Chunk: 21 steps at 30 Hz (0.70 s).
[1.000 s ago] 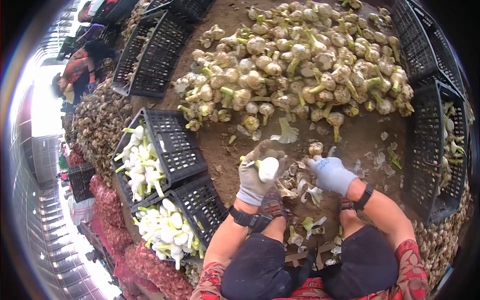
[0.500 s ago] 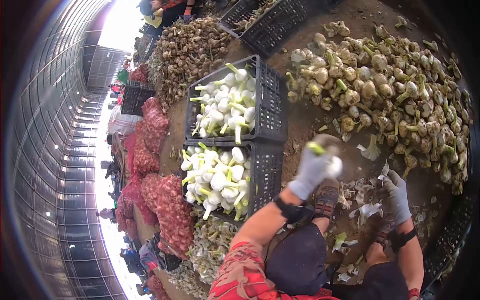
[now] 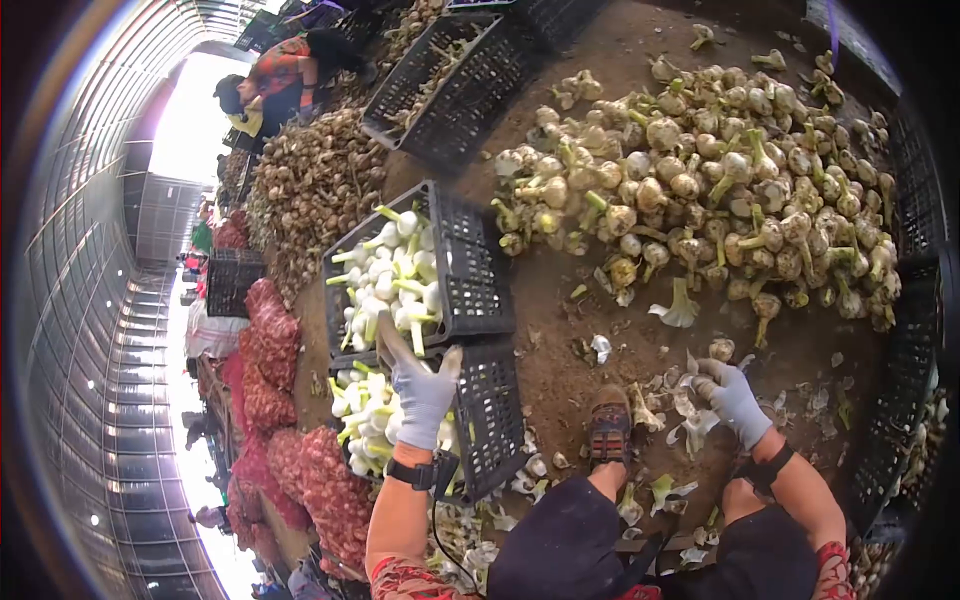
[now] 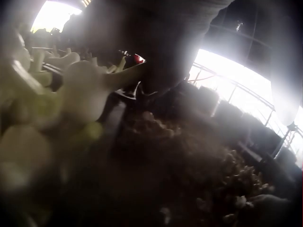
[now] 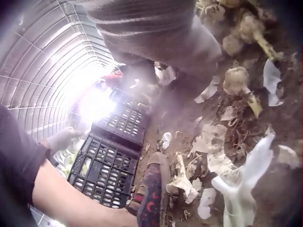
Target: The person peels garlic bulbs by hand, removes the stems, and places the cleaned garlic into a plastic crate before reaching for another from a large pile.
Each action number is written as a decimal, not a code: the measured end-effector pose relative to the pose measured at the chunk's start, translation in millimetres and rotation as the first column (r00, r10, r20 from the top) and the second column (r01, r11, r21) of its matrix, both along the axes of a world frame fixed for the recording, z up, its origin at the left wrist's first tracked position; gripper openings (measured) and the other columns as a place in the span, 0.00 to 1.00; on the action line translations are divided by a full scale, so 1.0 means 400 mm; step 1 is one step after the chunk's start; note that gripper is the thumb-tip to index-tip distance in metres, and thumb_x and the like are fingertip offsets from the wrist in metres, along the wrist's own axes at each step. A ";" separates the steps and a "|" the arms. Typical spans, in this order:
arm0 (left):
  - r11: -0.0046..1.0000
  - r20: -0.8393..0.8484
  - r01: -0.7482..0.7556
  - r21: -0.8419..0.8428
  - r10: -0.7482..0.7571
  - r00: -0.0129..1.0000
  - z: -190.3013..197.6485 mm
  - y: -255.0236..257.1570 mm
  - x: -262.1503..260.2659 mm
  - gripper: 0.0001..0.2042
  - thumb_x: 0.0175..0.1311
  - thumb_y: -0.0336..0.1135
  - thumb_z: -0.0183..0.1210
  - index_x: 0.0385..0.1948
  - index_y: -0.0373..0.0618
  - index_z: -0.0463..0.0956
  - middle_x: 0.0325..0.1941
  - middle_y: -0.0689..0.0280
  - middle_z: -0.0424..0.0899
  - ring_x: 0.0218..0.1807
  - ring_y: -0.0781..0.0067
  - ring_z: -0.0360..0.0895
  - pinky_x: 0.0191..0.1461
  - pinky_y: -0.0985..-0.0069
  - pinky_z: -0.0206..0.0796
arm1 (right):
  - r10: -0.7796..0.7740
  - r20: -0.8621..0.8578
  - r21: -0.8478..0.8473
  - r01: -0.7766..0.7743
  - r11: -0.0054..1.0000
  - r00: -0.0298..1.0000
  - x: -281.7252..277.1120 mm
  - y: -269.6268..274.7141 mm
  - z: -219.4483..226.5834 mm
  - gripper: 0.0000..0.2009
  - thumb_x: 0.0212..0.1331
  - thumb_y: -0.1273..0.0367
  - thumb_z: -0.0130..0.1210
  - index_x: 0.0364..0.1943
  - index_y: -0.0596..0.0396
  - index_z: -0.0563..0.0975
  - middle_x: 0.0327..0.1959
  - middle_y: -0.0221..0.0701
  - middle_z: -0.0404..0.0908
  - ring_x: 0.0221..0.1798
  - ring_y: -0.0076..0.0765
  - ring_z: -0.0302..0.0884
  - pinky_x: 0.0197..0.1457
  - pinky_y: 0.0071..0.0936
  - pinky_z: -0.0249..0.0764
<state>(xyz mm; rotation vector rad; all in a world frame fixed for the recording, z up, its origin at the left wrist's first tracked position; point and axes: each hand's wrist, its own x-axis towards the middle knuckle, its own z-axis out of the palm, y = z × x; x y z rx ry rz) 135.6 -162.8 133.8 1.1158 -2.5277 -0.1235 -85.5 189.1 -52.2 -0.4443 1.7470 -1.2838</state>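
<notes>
Hovering over adjoining edges of black crates, left hand, grip wide; right hand, grip unclear. White garlic bulbs inside crates: likely light, firm, slick, bruisable; best held by stems.

Produce shed, arched roof, dirt floor, heaped garlic, black crates, red sacks
</notes>
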 end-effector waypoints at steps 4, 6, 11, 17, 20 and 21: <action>0.947 -0.210 0.299 0.120 -0.270 0.940 -0.008 -0.026 -0.229 0.40 0.54 0.37 0.64 0.68 0.34 0.53 0.68 0.44 0.60 0.70 0.44 0.56 0.73 0.57 0.49 | 0.025 -0.053 0.182 -0.015 0.983 0.998 -0.012 0.007 0.031 0.10 0.60 0.69 0.56 0.41 0.62 0.80 0.26 0.38 0.81 0.31 0.33 0.78 0.37 0.31 0.73; 0.916 -0.201 0.349 0.200 -0.310 0.929 -0.070 -0.086 -0.338 0.38 0.57 0.39 0.63 0.68 0.35 0.53 0.67 0.44 0.61 0.70 0.46 0.57 0.72 0.59 0.50 | 0.049 -0.037 0.157 -0.043 0.987 0.998 -0.028 0.009 0.034 0.11 0.60 0.69 0.57 0.42 0.64 0.79 0.29 0.36 0.82 0.32 0.30 0.78 0.38 0.28 0.73; 0.937 -0.083 0.097 0.336 -0.073 0.994 -0.282 -0.320 -0.510 0.34 0.64 0.47 0.58 0.68 0.39 0.57 0.67 0.43 0.64 0.68 0.50 0.64 0.68 0.65 0.58 | -0.167 0.179 0.088 0.153 0.984 0.970 -0.055 0.039 0.018 0.12 0.60 0.70 0.58 0.43 0.66 0.79 0.35 0.32 0.82 0.37 0.23 0.77 0.41 0.24 0.73; 0.932 -0.090 0.016 0.362 0.018 0.996 -0.455 -0.568 -0.648 0.31 0.65 0.47 0.57 0.64 0.35 0.63 0.65 0.46 0.70 0.66 0.55 0.69 0.67 0.69 0.58 | -0.165 0.071 0.263 0.141 0.954 0.984 -0.124 0.072 0.024 0.11 0.58 0.72 0.58 0.44 0.60 0.80 0.35 0.32 0.83 0.36 0.23 0.78 0.42 0.24 0.74; 0.845 -0.110 0.000 0.534 0.069 0.992 -0.466 -0.592 -0.740 0.34 0.64 0.48 0.59 0.65 0.31 0.61 0.64 0.46 0.72 0.66 0.57 0.69 0.68 0.70 0.58 | -0.106 -0.089 0.313 0.129 0.941 0.990 -0.159 0.079 0.031 0.11 0.56 0.73 0.58 0.43 0.61 0.80 0.34 0.34 0.83 0.37 0.26 0.80 0.43 0.26 0.75; 0.777 -0.155 -0.004 0.629 0.131 0.979 -0.441 -0.563 -0.774 0.35 0.62 0.47 0.62 0.64 0.30 0.62 0.64 0.47 0.72 0.63 0.61 0.71 0.64 0.72 0.62 | -0.111 -0.089 0.329 0.134 0.935 0.990 -0.171 0.083 0.026 0.11 0.56 0.73 0.58 0.43 0.61 0.80 0.34 0.34 0.83 0.37 0.26 0.80 0.43 0.26 0.75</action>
